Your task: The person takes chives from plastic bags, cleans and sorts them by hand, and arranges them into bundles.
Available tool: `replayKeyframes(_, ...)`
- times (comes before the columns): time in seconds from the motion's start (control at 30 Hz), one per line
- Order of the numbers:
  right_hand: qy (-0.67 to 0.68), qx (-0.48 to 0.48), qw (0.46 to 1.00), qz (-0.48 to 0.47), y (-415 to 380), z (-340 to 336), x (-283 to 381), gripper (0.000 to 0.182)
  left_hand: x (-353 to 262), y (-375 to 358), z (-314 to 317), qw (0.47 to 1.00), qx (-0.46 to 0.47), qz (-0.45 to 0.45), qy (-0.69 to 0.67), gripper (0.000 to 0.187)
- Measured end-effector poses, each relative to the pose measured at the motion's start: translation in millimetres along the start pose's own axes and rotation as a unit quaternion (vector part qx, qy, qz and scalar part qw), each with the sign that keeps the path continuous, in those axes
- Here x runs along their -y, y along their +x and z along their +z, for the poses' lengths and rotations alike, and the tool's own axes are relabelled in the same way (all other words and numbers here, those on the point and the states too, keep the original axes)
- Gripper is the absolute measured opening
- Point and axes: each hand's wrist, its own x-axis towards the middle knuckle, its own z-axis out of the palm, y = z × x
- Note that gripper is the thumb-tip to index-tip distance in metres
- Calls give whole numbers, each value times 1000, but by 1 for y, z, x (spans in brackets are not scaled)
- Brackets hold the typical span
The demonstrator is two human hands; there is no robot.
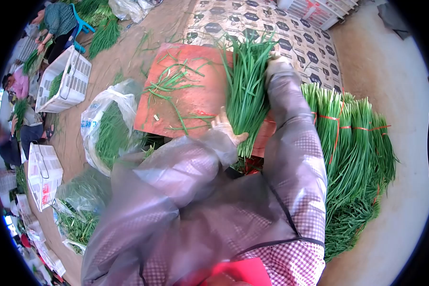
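Observation:
A thick bunch of long green stalks (248,88) lies on the right part of a red board (190,107). My left hand (229,128) is at the near left edge of the bunch, fingers apart, its thumb reaching over the lower leaves. At the upper right of the bunch is my right hand (278,61), beside the stalks; its fingers are partly hidden and too blurred to make out. Loose green stalks (169,81) are scattered over the left part of the board.
Tied green bundles (350,138) are piled at the right. A plastic bag of greens (110,126) stands left of the board, near white crates (78,76). Patterned sheeting (291,35) lies beyond. People (59,24) sit at the far left.

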Motion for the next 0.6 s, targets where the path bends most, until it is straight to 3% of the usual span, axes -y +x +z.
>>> replayKeyframes(0.03,59,5,997,46,-10,-30,13,32,-4,0,-5,1000,0,-6,0,124)
replayKeyframes(0.1,-29,-65,995,76,-9,-55,23,40,-5,-3,-8,1000,2,-1,0,123)
replayKeyframes(0.13,-13,2,991,134,32,-58,12,42,-3,-2,-3,1000,-5,-2,5,122)
replayKeyframes(0.17,68,-53,991,107,44,-61,4,44,-3,-1,-3,1000,-4,-4,4,122)
replayKeyframes(0.2,145,-103,982,70,53,-65,-2,47,-4,-1,-4,1000,6,-8,7,122)
replayKeyframes(0.27,307,-249,917,-56,-34,-95,19,48,-5,1,-5,1000,15,-11,9,122)
replayKeyframes(0.33,339,-210,847,-351,-80,-87,33,46,-4,0,-4,1000,6,-4,13,123)
replayKeyframes(0.43,193,-75,794,-571,-149,-21,39,38,0,1,4,1000,-24,10,0,125)
replayKeyframes(0.47,130,-36,782,-608,-165,11,36,36,0,1,8,999,-34,8,0,126)
replayKeyframes(0.5,78,-18,794,-602,-179,41,32,35,23,15,54,996,-76,6,-53,124)
replayKeyframes(0.6,-4,-3,850,-526,-189,83,14,33,24,15,41,998,-50,15,-27,121)
